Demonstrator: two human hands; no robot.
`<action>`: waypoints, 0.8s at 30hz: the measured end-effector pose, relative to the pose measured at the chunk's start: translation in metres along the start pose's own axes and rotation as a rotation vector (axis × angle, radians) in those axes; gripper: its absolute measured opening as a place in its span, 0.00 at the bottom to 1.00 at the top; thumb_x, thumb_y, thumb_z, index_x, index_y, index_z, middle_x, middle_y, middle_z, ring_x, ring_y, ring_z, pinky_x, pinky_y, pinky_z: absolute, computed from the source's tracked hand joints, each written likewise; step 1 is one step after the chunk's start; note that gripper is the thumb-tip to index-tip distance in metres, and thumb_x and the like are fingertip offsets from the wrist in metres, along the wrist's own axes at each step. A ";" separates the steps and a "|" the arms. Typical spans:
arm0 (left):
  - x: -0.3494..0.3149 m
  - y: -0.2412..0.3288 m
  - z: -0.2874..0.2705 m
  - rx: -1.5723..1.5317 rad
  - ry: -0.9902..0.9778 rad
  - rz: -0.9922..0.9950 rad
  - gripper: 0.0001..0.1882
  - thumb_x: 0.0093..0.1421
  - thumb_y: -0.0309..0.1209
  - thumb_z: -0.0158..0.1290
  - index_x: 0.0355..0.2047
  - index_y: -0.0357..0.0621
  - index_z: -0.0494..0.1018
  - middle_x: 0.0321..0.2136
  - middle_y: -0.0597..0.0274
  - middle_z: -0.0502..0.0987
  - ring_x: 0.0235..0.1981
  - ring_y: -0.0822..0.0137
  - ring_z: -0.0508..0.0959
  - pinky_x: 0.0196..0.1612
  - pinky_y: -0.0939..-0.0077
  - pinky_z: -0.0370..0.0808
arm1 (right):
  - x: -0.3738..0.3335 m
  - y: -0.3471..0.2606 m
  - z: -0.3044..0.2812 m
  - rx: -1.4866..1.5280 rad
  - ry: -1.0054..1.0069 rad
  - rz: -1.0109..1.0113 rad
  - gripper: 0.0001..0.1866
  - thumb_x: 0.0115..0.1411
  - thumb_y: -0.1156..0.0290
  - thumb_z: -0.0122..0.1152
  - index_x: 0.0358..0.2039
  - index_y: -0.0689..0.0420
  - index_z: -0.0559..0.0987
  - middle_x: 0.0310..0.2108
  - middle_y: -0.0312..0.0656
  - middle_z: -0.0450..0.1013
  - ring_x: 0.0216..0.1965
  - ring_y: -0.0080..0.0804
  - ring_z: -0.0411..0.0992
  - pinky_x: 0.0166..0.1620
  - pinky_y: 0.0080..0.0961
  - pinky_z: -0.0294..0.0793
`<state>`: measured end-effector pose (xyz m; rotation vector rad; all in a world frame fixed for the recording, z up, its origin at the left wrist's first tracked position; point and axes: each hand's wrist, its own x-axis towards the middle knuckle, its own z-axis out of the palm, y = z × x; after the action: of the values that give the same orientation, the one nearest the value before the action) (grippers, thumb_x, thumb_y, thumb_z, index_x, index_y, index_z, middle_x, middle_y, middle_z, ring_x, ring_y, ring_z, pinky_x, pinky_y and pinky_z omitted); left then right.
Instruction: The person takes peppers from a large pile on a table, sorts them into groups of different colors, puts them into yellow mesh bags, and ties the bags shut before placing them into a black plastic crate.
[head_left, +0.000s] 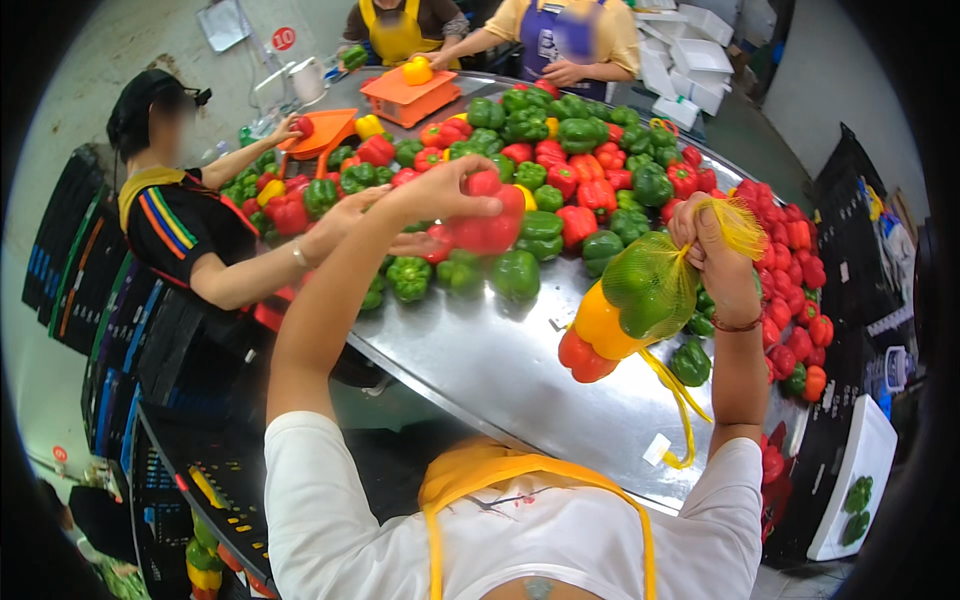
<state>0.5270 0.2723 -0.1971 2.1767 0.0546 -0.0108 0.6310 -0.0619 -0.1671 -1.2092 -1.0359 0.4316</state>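
Note:
My left hand (438, 194) grips a large red bell pepper (490, 226), slightly blurred, above the heap of peppers. Gathered in my closed right hand (712, 243) is the neck of a yellow net bag (660, 285), its loose end sticking out over the fingers. Inside the bag a green, a yellow and a red bell pepper sit in a row, the red one lowest. The bag hangs tilted above the steel table (470, 350). A yellow strap with a white tag (657, 449) trails down from the bag onto the metal.
Red and green bell peppers (580, 190) heap across the far table, with many red ones (790, 270) at the right. A co-worker (175, 215) reaches in from the left, forearm close behind mine. Two more people stand beyond an orange scale (408, 95). Black crates (110, 310) line the left.

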 end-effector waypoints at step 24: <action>-0.031 -0.195 0.219 -0.263 -0.038 -0.319 0.27 0.59 0.50 0.41 0.53 0.46 0.60 0.41 0.54 0.70 0.37 0.67 0.72 0.31 0.77 0.73 | -0.025 -0.012 -0.012 -0.040 -0.083 -0.102 0.19 0.63 0.55 0.37 0.22 0.56 0.64 0.18 0.30 0.54 0.17 0.14 0.46 0.20 0.12 0.43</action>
<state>0.4903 0.2021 -0.4815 1.8851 0.3608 -0.2149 0.6258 -0.0919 -0.1672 -1.1758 -1.1770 0.3860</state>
